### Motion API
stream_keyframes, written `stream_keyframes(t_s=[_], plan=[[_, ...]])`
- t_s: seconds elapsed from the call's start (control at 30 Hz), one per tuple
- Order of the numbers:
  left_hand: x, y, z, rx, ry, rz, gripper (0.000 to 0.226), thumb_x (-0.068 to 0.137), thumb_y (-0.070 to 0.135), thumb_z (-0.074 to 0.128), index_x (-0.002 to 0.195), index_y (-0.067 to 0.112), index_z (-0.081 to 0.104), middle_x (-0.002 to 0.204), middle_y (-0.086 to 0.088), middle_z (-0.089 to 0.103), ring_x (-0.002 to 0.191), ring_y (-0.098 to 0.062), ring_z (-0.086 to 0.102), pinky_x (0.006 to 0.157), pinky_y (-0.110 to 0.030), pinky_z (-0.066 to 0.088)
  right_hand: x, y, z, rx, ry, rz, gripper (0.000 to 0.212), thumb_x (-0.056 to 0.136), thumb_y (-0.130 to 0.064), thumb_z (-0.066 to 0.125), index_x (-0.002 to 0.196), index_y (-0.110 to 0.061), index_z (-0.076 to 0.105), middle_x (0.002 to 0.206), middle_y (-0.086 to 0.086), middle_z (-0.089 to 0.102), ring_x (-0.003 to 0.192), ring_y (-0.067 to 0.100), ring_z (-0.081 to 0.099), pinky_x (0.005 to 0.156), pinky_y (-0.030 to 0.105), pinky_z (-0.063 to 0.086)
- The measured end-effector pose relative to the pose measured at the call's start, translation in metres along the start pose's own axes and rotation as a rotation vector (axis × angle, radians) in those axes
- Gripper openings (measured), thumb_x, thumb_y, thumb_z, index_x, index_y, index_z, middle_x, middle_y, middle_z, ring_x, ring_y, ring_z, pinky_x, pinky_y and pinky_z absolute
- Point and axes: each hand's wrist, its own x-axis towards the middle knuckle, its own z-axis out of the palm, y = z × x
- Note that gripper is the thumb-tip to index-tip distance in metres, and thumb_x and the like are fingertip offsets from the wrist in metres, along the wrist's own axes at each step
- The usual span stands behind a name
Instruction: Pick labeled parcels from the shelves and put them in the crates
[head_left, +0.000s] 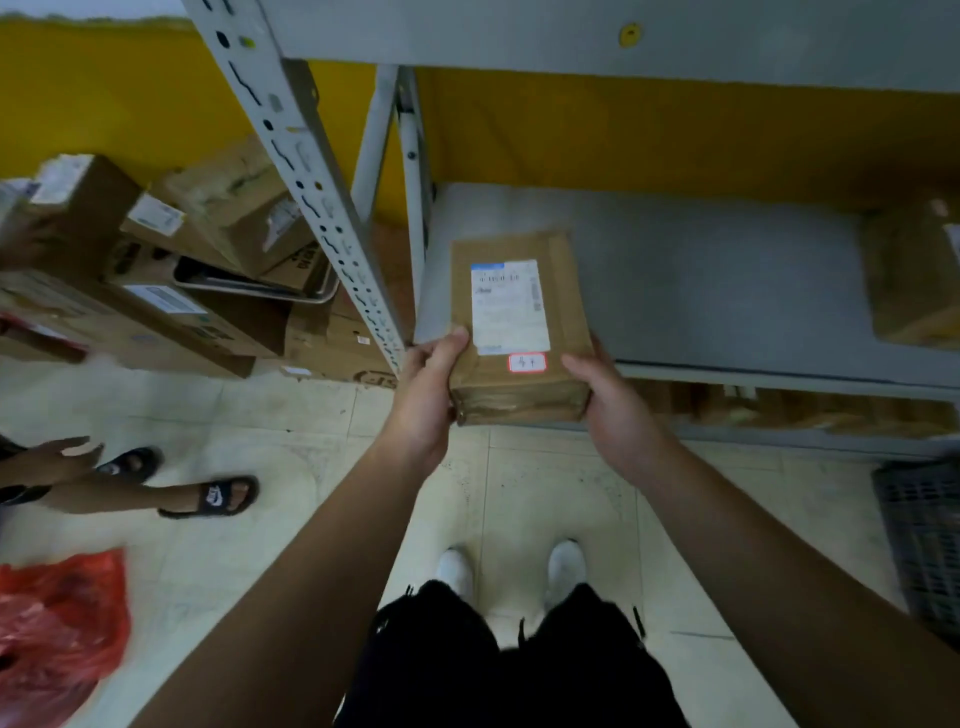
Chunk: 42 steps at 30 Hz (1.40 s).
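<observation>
Brown taped cardboard parcel (514, 332), white-labelled, overhangs the grey shelf's (727, 291) front-left corner; left hand (423, 400) and right hand (618, 410) grip its sides, seemingly lifting.

Dim, soft, wide-angle view; edges blurred and bent.

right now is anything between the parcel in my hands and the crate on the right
Nothing visible blocks it. The brown taped parcel with the white label is held by the left hand and right hand at the grey shelf's front edge. The dark slatted crate sits low right, bare floor between.
</observation>
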Motion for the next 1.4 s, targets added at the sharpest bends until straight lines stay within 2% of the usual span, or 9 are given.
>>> stream_keyframes(t_s=[0.4,0.5,0.63,0.7,0.8,0.87,1.0,1.2,1.4], plan=[[0.19,-0.014,0.004,0.32,0.033,0.086,0.037,0.111,0.033,0.046,0.139,0.017,0.066,0.11,-0.001,0.075,0.09,-0.008,0.069,0.061,-0.013,0.052,0.185,0.07,0.006,-0.041,0.046,0.164,0.035,0.104,-0.025,0.058,0.138,-0.019,0.064,0.122,0.001,0.077,0.099,0.005,0.075,0.094,0.026,0.056],[0.204,-0.025,-0.007,0.342,0.044,0.109,0.042,0.112,0.035,0.048,0.149,0.018,0.06,0.128,-0.007,0.072,0.111,-0.021,0.07,0.085,-0.025,0.058,0.214,0.082,0.006,-0.103,0.015,0.146,0.035,0.108,-0.02,0.053,0.143,-0.015,0.057,0.119,-0.004,0.073,0.089,-0.002,0.075,0.074,0.017,0.059],[0.228,-0.042,-0.016,0.461,0.189,0.124,0.091,0.091,0.078,0.049,0.155,0.014,0.051,0.145,-0.01,0.064,0.131,-0.03,0.062,0.117,-0.049,0.047,0.246,0.103,0.001,-0.076,0.033,0.112,0.081,0.075,-0.062,0.081,0.147,-0.033,0.058,0.13,-0.004,0.075,0.118,0.02,0.073,0.102,0.048,0.059],[0.204,-0.058,-0.012,0.507,0.259,0.169,0.103,0.088,0.084,0.048,0.16,0.011,0.043,0.155,-0.012,0.057,0.139,-0.03,0.057,0.119,-0.047,0.045,0.222,0.108,0.001,-0.138,0.124,-0.01,0.076,0.09,-0.054,0.072,0.157,-0.033,0.045,0.142,-0.009,0.066,0.116,0.005,0.07,0.097,0.035,0.061],[0.147,-0.105,-0.016,0.508,0.295,0.321,0.06,0.11,0.054,0.043,0.152,0.012,0.051,0.145,-0.005,0.063,0.13,-0.016,0.061,0.106,-0.029,0.047,0.154,0.119,-0.002,-0.168,0.288,-0.175,0.061,0.11,-0.037,0.052,0.164,-0.022,0.029,0.155,-0.012,0.044,0.104,-0.028,0.047,0.083,-0.003,0.043],[0.12,-0.158,-0.031,0.484,0.272,0.282,0.04,0.112,0.046,0.043,0.131,0.018,0.064,0.119,0.004,0.07,0.108,-0.007,0.065,0.091,-0.027,0.05,0.124,0.16,-0.024,-0.127,0.37,-0.192,0.053,0.108,-0.03,0.053,0.157,-0.014,0.04,0.14,-0.008,0.054,0.104,-0.016,0.056,0.092,0.005,0.044],[0.133,-0.275,-0.067,0.534,0.315,0.083,0.043,0.108,0.044,0.045,0.123,0.013,0.07,0.109,0.0,0.071,0.107,-0.021,0.065,0.107,-0.046,0.052,0.103,0.27,-0.055,-0.124,0.389,-0.001,0.034,0.099,-0.022,0.057,0.132,-0.013,0.062,0.102,-0.001,0.066,0.088,0.009,0.063,0.077,0.023,0.052],[0.251,-0.386,-0.092,0.472,0.317,0.049,0.046,0.112,0.042,0.044,0.143,0.013,0.063,0.136,-0.004,0.068,0.129,-0.022,0.061,0.119,-0.049,0.044,0.176,0.432,-0.072,-0.142,0.33,0.183,0.014,0.106,-0.033,0.057,0.117,-0.038,0.064,0.123,-0.002,0.069,0.116,0.016,0.066,0.098,0.033,0.052],[0.399,-0.424,-0.107,0.341,0.273,0.22,0.058,0.107,0.054,0.041,0.152,0.021,0.056,0.154,-0.002,0.059,0.143,-0.018,0.051,0.126,-0.045,0.033,0.311,0.51,-0.071,-0.098,0.362,0.097,0.022,0.104,-0.043,0.056,0.103,-0.027,0.071,0.117,0.01,0.069,0.117,0.028,0.066,0.112,0.049,0.049]])
